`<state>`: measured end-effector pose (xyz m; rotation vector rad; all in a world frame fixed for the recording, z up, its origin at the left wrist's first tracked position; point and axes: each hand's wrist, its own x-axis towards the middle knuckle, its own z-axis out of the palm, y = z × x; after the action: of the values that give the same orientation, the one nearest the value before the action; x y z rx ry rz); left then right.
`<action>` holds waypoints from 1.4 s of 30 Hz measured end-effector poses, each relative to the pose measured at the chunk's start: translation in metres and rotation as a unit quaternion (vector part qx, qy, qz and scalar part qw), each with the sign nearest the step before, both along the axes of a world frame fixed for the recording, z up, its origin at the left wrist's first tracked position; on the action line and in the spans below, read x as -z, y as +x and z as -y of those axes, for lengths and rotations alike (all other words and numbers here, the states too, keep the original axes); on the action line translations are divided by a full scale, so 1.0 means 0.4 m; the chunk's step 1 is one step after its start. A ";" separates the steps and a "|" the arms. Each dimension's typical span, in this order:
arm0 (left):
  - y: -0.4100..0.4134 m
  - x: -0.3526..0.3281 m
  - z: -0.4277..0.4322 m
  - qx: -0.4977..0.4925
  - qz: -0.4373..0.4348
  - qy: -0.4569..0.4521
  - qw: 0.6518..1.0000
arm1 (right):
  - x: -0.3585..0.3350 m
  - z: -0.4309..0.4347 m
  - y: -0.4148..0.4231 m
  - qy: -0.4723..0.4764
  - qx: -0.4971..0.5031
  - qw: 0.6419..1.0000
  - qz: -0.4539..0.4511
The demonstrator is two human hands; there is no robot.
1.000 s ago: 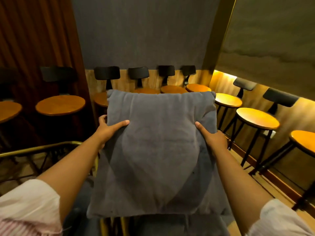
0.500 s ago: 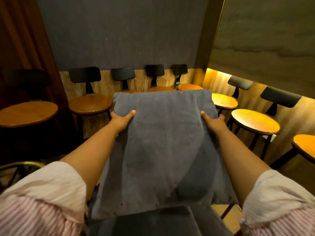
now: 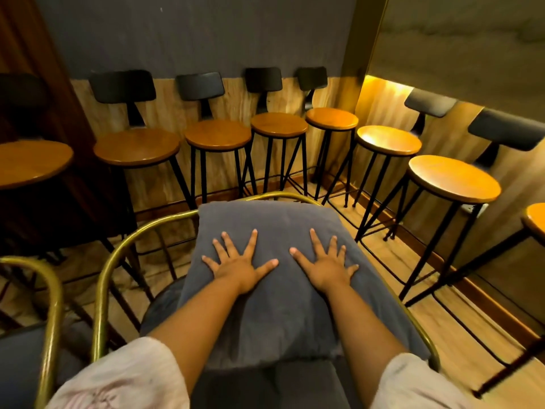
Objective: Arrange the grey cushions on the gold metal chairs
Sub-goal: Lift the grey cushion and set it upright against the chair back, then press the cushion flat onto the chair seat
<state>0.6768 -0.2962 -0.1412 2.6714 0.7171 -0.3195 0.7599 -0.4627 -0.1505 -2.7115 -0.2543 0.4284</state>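
Note:
A grey cushion (image 3: 274, 314) leans against the curved back of a gold metal chair (image 3: 118, 255) right below me, its top edge near the rail. My left hand (image 3: 237, 265) lies flat on the cushion with fingers spread, holding nothing. My right hand (image 3: 324, 265) lies flat beside it, fingers also spread. A dark grey seat pad (image 3: 295, 385) shows under the cushion's lower edge. A second gold metal chair (image 3: 50, 305) with a grey seat stands at the left edge, only partly in view.
Several tall bar stools with round wooden seats and black backrests, such as one (image 3: 218, 137), line the back wall and the right wall (image 3: 454, 178). Their thin black legs splay over the wooden floor (image 3: 389, 255) close behind the chair.
The cushion went from held up in the air to resting against the chair back. Both hands let go of its sides and now press flat on its front.

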 end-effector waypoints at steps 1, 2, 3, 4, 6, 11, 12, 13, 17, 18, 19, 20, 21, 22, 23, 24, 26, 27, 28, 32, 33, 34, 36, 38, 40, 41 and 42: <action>-0.002 0.002 -0.005 0.000 -0.001 0.002 1.000 | 0.004 -0.004 -0.002 -0.002 -0.001 1.000 0.007; -0.005 0.006 -0.008 0.002 -0.001 0.003 1.000 | 0.010 -0.007 -0.005 -0.003 -0.001 1.000 0.013; -0.011 0.009 -0.010 0.004 -0.001 0.003 1.000 | 0.014 -0.008 -0.009 -0.002 -0.001 1.000 0.020; -0.016 0.012 -0.011 0.005 -0.001 0.001 1.000 | 0.020 -0.009 -0.013 -0.001 -0.001 1.000 0.024; -0.027 0.013 -0.011 0.011 -0.003 -0.005 1.000 | 0.023 -0.009 -0.025 -0.008 0.001 1.000 0.026; -0.094 -0.018 -0.028 0.054 0.049 -0.017 0.997 | -0.020 -0.010 -0.075 -0.024 0.018 0.997 0.066; -0.119 -0.024 -0.037 0.061 0.064 -0.025 0.996 | -0.031 -0.014 -0.092 -0.017 0.024 0.997 0.075; -0.142 -0.028 -0.045 0.066 0.074 -0.031 0.995 | -0.041 -0.019 -0.107 -0.009 0.030 0.996 0.082; -0.262 -0.043 -0.097 0.053 0.086 -0.037 0.994 | -0.075 -0.075 -0.201 0.010 0.010 0.994 0.108; -0.288 -0.046 -0.111 0.047 0.095 -0.042 0.993 | -0.083 -0.092 -0.224 0.019 -0.004 0.993 0.114; -0.322 -0.053 -0.131 0.038 0.110 -0.054 0.992 | -0.090 -0.116 -0.252 0.026 -0.025 0.992 0.121; -0.357 -0.064 -0.151 0.027 0.125 -0.075 0.989 | -0.099 -0.141 -0.282 0.033 -0.050 0.990 0.130; -0.397 -0.077 -0.173 0.013 0.141 -0.094 0.985 | -0.107 -0.170 -0.313 0.044 -0.076 0.986 0.139; -0.442 -0.091 -0.199 -0.002 0.158 -0.105 0.982 | -0.116 -0.204 -0.347 0.060 -0.101 0.982 0.147; -0.479 -0.104 -0.222 -0.014 0.175 -0.105 0.979 | -0.126 -0.234 -0.376 0.080 -0.120 0.978 0.154; -0.526 -0.115 -0.253 -0.029 0.191 -0.100 0.976 | -0.137 -0.273 -0.413 0.102 -0.137 0.973 0.156; -0.631 -0.133 -0.319 -0.063 0.206 -0.087 0.973 | -0.157 -0.360 -0.494 0.145 -0.170 0.963 0.153; -0.691 -0.137 -0.359 -0.078 0.208 -0.079 0.972 | -0.160 -0.409 -0.539 0.162 -0.190 0.957 0.149; -0.742 -0.137 -0.392 -0.091 0.207 -0.075 0.971 | -0.163 -0.450 -0.578 0.177 -0.206 0.952 0.144; -1.007 -0.117 -0.541 -0.183 0.217 -0.076 0.956 | -0.122 -0.652 -0.768 0.221 -0.273 0.931 0.102; -1.067 -0.108 -0.568 -0.209 0.220 -0.074 0.950 | -0.107 -0.693 -0.811 0.225 -0.285 0.928 0.084; -1.138 -0.096 -0.597 -0.240 0.221 -0.072 0.942 | -0.092 -0.739 -0.868 0.231 -0.295 0.925 0.061; -1.276 -0.064 -0.652 -0.303 0.215 -0.074 0.926 | -0.056 -0.822 -0.971 0.249 -0.306 0.919 0.015; -1.402 -0.030 -0.698 -0.361 0.206 -0.081 0.906 | -0.003 -0.892 -1.055 0.256 -0.305 0.917 -0.037; -1.526 0.005 -0.743 -0.417 0.197 -0.077 0.884 | 0.055 -0.955 -1.142 0.253 -0.284 0.919 -0.102; -1.580 0.022 -0.765 -0.438 0.193 -0.073 0.875 | 0.090 -0.983 -1.180 0.252 -0.264 0.921 -0.136; -1.631 0.038 -0.787 -0.453 0.184 -0.073 0.869 | 0.125 -1.007 -1.217 0.244 -0.245 0.923 -0.167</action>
<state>0.0245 0.0188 -0.1565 1.8758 1.5947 0.3616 0.2732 -0.0600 -0.2005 -2.0252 -0.8274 0.8311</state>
